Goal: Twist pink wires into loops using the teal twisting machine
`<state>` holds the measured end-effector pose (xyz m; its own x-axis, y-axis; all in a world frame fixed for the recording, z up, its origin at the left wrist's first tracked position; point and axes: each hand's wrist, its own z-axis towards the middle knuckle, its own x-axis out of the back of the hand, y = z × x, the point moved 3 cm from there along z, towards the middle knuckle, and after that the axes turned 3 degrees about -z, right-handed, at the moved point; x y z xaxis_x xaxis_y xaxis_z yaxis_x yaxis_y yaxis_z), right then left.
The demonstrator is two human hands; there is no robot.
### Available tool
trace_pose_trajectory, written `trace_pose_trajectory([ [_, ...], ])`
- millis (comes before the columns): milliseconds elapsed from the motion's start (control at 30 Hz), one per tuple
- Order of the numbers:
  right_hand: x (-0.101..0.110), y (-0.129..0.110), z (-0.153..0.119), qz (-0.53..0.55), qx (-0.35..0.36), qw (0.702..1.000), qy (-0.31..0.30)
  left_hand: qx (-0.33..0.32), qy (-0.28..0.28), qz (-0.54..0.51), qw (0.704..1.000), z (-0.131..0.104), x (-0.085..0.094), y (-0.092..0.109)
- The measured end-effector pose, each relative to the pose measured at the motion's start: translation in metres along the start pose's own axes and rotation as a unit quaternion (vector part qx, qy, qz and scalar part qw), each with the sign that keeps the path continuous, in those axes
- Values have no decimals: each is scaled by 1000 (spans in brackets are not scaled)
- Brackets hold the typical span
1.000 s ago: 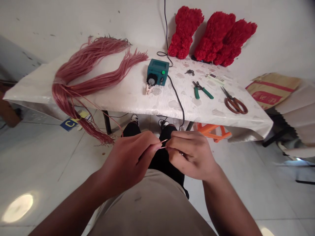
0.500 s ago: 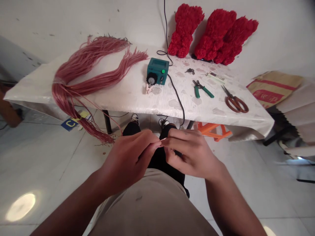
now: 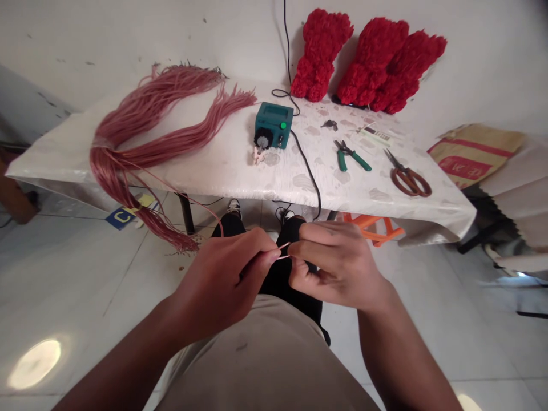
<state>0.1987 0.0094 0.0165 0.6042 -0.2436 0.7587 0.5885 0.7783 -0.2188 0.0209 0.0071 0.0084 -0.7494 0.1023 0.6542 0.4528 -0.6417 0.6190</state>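
Observation:
Above my lap, my left hand pinches a thin pink wire that runs back to the large bundle of pink wires on the table. Two fine strands stick out from its fingertips and span the short gap to my right hand. The right thumb and forefinger are closed on the far ends of those strands. Beyond the hands stands a small green machine with a black knurled wheel and a copper-coloured piece at its front.
Green-handled pliers and brown-handled scissors lie on the covered table. Red flower-covered figures stand along the wall. A black cable hangs over the front edge. Below is an orange stool.
My hands have drawn slightly apart, and two separate strands now show between the fingertips. The wire's loop by my left hand has shifted a little to the right.

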Motion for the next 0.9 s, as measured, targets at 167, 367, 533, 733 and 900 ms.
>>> trace_pose_trajectory([
  [167,1,0,2,11,-6,1000,8,-20,-2,-3,1000,0,3,1],
  [367,-5,4,-3,147,-68,987,0,-42,-4,1,999,1,2,-1],
  [533,-9,7,-9,252,-140,957,-3,-75,13,3,997,2,-1,0],
  [733,-5,11,-7,297,-175,938,-15,-103,46,53,992,4,-3,2],
  [900,-7,9,-8,331,-181,924,-63,-93,37,50,994,5,-4,1],
])
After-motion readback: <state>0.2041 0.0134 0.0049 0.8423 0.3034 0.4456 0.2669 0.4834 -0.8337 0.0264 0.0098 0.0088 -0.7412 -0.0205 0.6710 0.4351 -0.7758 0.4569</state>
